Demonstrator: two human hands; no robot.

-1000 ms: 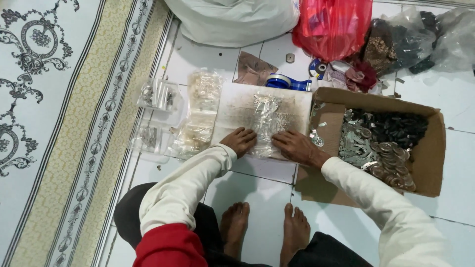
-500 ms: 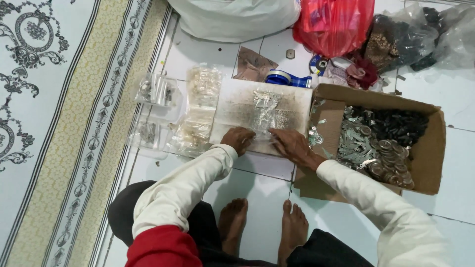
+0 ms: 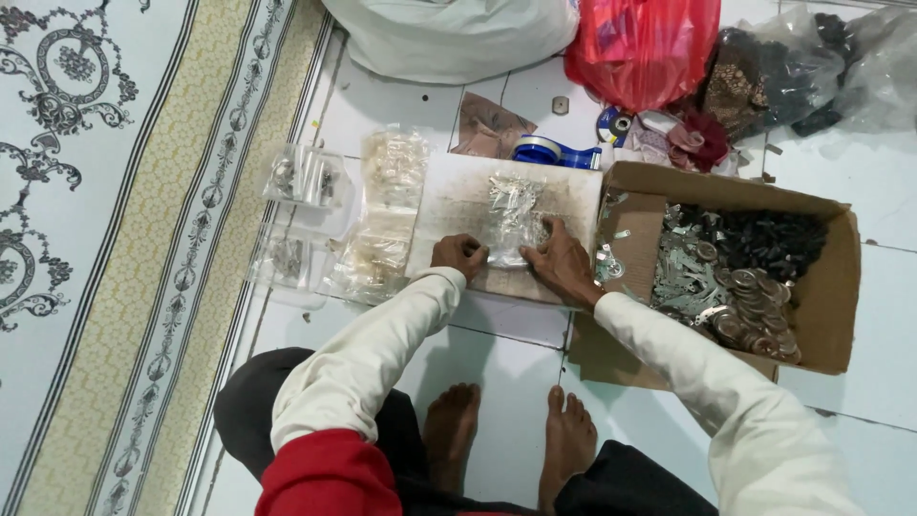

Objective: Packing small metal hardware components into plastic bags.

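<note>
While the left hand seems curled, the right hand presses spread on a clear packet.

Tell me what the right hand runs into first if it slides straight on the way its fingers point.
The right hand points up-left over the clear plastic bag; past that, probably the blue tape dispenser, though depth is unclear.
</note>
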